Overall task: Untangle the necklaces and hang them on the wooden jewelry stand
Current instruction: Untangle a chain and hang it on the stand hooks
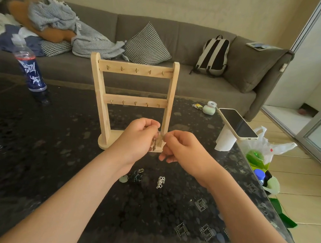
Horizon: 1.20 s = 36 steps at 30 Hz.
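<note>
Our left hand [138,133] pinches a tangled necklace [157,140], fingertips clamped on it. Our right hand [182,147] pinches its other side, seemingly to tease out the knot, just before the wooden jewelry stand [134,71]. Both forearms reach forward above the table [60,152], where a dark necklace [136,176] and silver chain [160,182] wait.

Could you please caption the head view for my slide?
Left hand and right hand pinch a necklace before the wooden stand.

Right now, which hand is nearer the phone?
Right. The right hand is left of the phone and closer to the camera. The left hand is farther left, in front of the stand. Both pinch a necklace.
</note>
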Motion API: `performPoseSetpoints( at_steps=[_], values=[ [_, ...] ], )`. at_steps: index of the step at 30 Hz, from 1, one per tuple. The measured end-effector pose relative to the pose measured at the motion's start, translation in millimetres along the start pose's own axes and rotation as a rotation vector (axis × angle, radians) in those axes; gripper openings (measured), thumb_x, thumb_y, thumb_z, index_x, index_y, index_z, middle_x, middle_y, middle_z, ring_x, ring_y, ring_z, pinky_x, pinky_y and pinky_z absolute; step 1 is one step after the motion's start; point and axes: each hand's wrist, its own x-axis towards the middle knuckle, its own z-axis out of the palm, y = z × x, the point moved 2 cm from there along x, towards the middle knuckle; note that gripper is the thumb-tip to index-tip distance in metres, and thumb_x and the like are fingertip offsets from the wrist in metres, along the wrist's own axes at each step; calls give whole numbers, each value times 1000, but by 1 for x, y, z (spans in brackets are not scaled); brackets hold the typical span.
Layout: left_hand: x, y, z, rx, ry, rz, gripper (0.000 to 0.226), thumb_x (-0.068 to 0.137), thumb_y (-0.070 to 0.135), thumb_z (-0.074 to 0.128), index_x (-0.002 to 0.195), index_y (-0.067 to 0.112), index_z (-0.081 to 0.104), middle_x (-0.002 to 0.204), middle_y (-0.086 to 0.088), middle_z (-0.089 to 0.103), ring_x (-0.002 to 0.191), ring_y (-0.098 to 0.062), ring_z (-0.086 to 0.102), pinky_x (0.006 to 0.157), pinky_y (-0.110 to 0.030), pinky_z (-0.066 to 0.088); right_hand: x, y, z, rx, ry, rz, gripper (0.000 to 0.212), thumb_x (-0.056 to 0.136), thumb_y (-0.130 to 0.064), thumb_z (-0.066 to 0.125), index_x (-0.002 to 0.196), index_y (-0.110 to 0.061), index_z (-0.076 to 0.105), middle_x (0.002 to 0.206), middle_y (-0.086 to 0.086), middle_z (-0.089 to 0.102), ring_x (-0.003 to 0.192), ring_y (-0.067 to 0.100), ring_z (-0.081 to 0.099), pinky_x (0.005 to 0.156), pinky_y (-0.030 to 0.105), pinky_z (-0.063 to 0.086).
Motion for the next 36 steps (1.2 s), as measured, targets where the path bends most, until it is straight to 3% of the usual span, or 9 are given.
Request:
performPoseSetpoints(
  at_steps=[3,9,12,15,20,23,25,29,36],
  values=[
    [-1,2,2,-20,-46,6,18,113,31,50,116,27,67,102,3,68,98,-14,64,84,-33,53,4,3,-2,115,25,35,34,111,-19,34,88,-8,56,61,-4,54,73,20,69,79,42,57],
    [-9,8,0,-192,-257,29,31,104,39,61,108,12,78,65,12,61,61,-2,60,88,-39,54,4,-2,-6,409,44,52,27,105,-17,30,82,-13,43,61,1,28,62,22,44,73,41,41],
    [-11,7,-2,-94,-295,49,25,102,34,67,114,16,80,69,12,67,72,-5,65,98,-42,60,3,-3,-8,474,57,39,23,105,-17,33,86,-13,46,59,1,27,62,21,45,75,43,41],
    [-8,4,-2,-44,-253,22,18,104,31,67,109,24,83,89,-4,73,84,-13,66,99,-45,61,4,-2,-10,461,74,18,31,108,-20,39,79,-14,45,63,3,26,61,20,41,76,43,41],
    [-3,4,-1,-120,-116,-63,21,104,34,66,100,25,83,103,-1,77,104,-19,70,102,-47,56,6,5,-15,317,113,-35,46,112,-36,53,99,5,68,63,-1,45,72,22,51,80,42,47],
    [0,3,-1,-155,-58,-132,28,99,46,68,104,21,79,113,-3,75,114,-25,67,103,-48,54,4,3,-17,283,120,-28,41,109,-35,58,82,-8,75,69,4,58,78,22,60,82,42,50],
    [0,2,-1,-140,-48,-154,33,96,53,70,105,22,78,113,0,75,114,-23,66,103,-48,54,2,0,-17,289,98,-30,42,109,-34,59,71,-21,74,74,7,62,79,21,64,83,42,51],
    [-2,2,0,-79,-73,-103,21,100,46,70,102,29,83,102,9,80,109,-15,70,102,-45,53,2,-2,-15,264,93,-64,50,109,-31,59,61,-26,71,78,8,66,79,19,66,82,40,52],
    [1,2,-4,-116,45,-56,9,100,34,72,102,30,80,100,9,78,105,-13,70,95,-41,57,2,0,-17,116,156,-58,39,102,-28,68,72,-5,76,87,0,79,88,12,69,86,38,57]
  ],
)
